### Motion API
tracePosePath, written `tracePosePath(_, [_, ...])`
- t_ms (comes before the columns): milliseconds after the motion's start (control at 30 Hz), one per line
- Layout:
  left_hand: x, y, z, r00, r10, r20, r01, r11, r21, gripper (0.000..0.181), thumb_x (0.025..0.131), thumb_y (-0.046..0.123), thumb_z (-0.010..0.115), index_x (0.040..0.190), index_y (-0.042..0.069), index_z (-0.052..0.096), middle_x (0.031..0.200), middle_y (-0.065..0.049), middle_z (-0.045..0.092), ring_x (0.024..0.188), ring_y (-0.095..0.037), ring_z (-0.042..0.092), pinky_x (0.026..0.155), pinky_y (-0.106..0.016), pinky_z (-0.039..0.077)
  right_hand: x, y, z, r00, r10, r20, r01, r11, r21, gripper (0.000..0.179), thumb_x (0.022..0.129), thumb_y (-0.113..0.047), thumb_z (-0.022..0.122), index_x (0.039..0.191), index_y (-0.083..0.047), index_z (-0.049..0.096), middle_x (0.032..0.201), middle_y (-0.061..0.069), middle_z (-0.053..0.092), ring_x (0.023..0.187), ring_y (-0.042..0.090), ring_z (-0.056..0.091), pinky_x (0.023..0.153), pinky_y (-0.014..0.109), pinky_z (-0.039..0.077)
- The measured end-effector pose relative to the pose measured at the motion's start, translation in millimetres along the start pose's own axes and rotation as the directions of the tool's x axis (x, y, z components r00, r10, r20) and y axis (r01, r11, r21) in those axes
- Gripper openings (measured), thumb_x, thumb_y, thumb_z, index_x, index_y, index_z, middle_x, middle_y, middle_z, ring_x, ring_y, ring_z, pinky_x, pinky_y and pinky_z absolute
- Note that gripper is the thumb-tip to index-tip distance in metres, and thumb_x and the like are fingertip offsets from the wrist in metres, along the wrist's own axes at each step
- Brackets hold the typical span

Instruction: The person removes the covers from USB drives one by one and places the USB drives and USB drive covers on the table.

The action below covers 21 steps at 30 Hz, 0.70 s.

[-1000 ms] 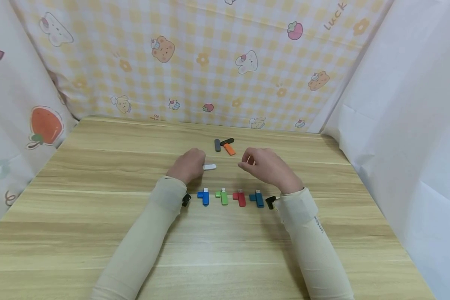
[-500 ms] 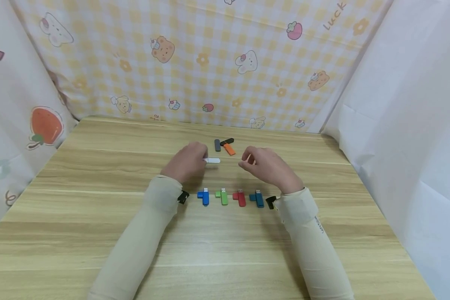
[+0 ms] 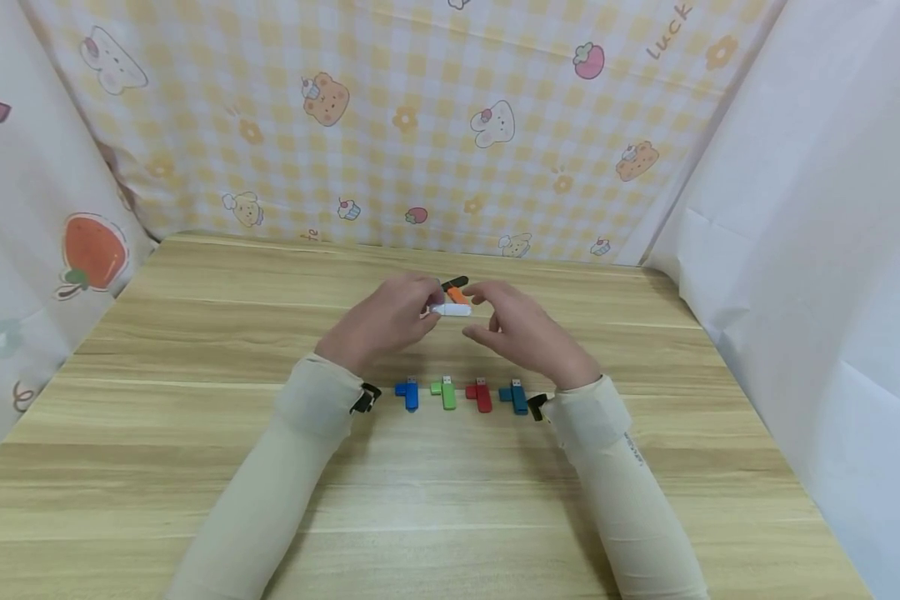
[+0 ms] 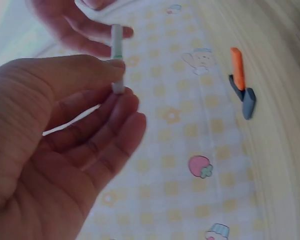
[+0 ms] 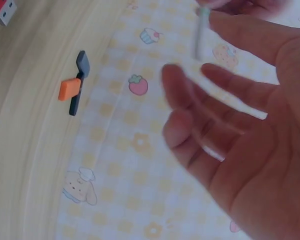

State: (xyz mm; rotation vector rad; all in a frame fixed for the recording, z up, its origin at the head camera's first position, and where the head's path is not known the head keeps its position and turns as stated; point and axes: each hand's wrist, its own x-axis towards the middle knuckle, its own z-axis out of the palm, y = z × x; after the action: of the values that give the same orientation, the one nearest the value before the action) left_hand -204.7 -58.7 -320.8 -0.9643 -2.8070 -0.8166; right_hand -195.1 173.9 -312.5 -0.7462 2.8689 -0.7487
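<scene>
One white stick (image 3: pixel 453 310) is pinched by the left hand (image 3: pixel 382 321), between thumb and fingertips, above the table (image 3: pixel 450 525). The right hand (image 3: pixel 528 335) — thumb and fingers parted — is near the stick's free end. A blue drive (image 3: pixel 412 395), green drive (image 3: pixel 448 395), red drive (image 3: pixel 483 397) and teal drive (image 3: pixel 520 400) lie in a row nearer the person.

A screened-off tabletop booth, though whether in a home or a studio cannot be told: a flat, pale wood-grain surface (image 3: pixel 450 517) has a yellow-and-white checked fabric sheet with cartoon prints (image 3: pixel 390 158) behind it, a white strawberry-printed fabric sheet (image 3: pixel 30 192) on its left and a mostly white fabric sheet (image 3: pixel 817 233) on its right.
</scene>
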Motion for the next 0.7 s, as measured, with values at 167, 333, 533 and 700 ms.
tracePosePath(167, [-0.6,6.9,-0.9,0.986,0.152,-0.068,-0.150,0.988,0.044,0.018,0.102,0.005,0.073,0.118,-0.003,0.074,0.112,-0.014,0.074,0.094,-0.024,0.068,0.086,-0.033,0.063,0.8,-2,2,0.988,-0.130,-0.082,0.130,0.992,-0.007,0.035,0.103,-0.016,0.076,0.136,-0.005,0.068,0.128,0.008,0.073,0.088,0.021,0.064,0.077,0.034,0.058])
tracePosePath(333, [-0.6,10.8,-0.8,0.964,0.233,-0.131,-0.222,0.971,0.094,0.018,0.102,0.005,0.073,0.118,-0.003,0.074,0.111,-0.015,0.074,0.093,-0.024,0.071,0.084,-0.032,0.064,0.4,-3,0,0.964,-0.202,-0.175,0.193,0.979,-0.067,0.022,0.102,-0.011,0.076,0.123,-0.005,0.075,0.114,0.007,0.078,0.084,0.021,0.066,0.077,0.038,0.061])
tracePosePath(533, [-2.0,14.0,-1.5,0.958,0.241,-0.153,-0.225,0.968,0.115,0.023,0.101,0.009,0.077,0.121,-0.002,0.074,0.116,-0.015,0.074,0.097,-0.027,0.073,0.088,-0.033,0.065,-0.4,-3,-2,0.954,-0.223,-0.200,0.209,0.974,-0.086,0.021,0.102,-0.010,0.076,0.121,-0.004,0.077,0.108,0.008,0.079,0.084,0.020,0.067,0.077,0.040,0.062])
tracePosePath(700, [-3.3,15.3,-1.6,0.959,0.230,-0.163,-0.213,0.970,0.116,0.026,0.099,0.012,0.080,0.120,-0.002,0.074,0.116,-0.014,0.074,0.095,-0.024,0.072,0.087,-0.033,0.065,-0.5,-4,-2,0.951,-0.227,-0.209,0.214,0.973,-0.084,0.022,0.101,-0.010,0.077,0.122,-0.003,0.077,0.107,0.008,0.079,0.084,0.019,0.068,0.077,0.041,0.062])
